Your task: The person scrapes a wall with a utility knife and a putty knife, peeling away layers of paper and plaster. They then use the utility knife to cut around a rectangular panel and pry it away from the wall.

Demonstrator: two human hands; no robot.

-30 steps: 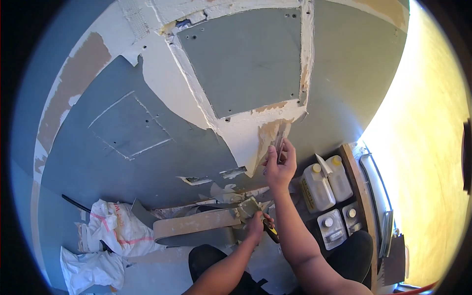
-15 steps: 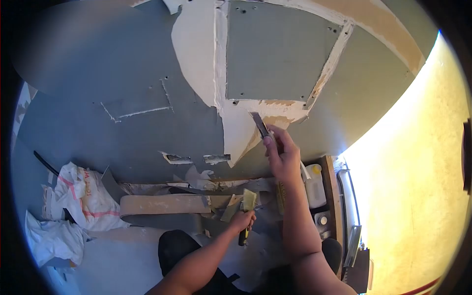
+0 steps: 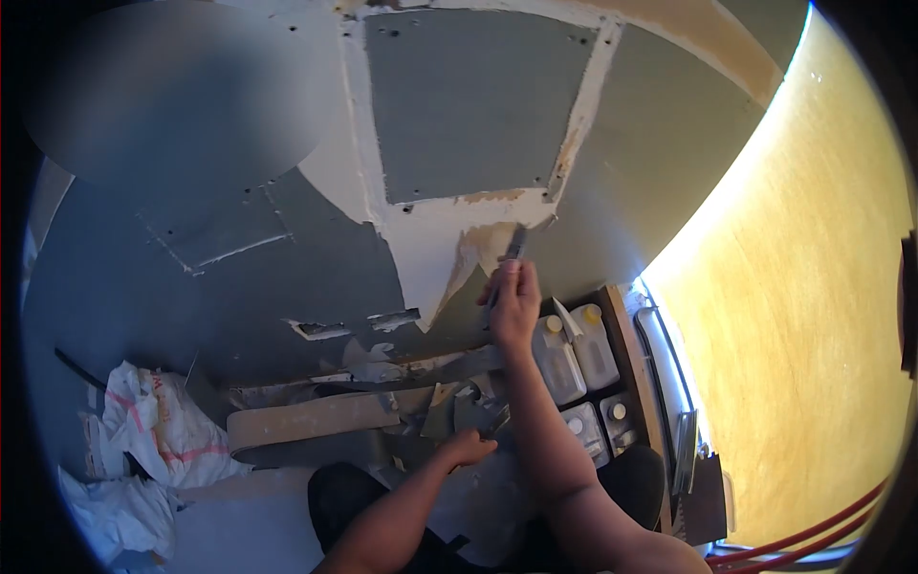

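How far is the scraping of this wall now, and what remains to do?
Done: much covering is off, lying as torn strips on the floor. In hand: the right hand presses a scraper at the peeling edge under the grey square panel; the left hand rests low among debris. Left: white patches and the grey covering around them.

Matt grey wall [image 3: 220, 277] with rough white plaster [image 3: 421, 239]; translucent plastic jugs [image 3: 574, 354]; crumpled white sack [image 3: 158, 426].
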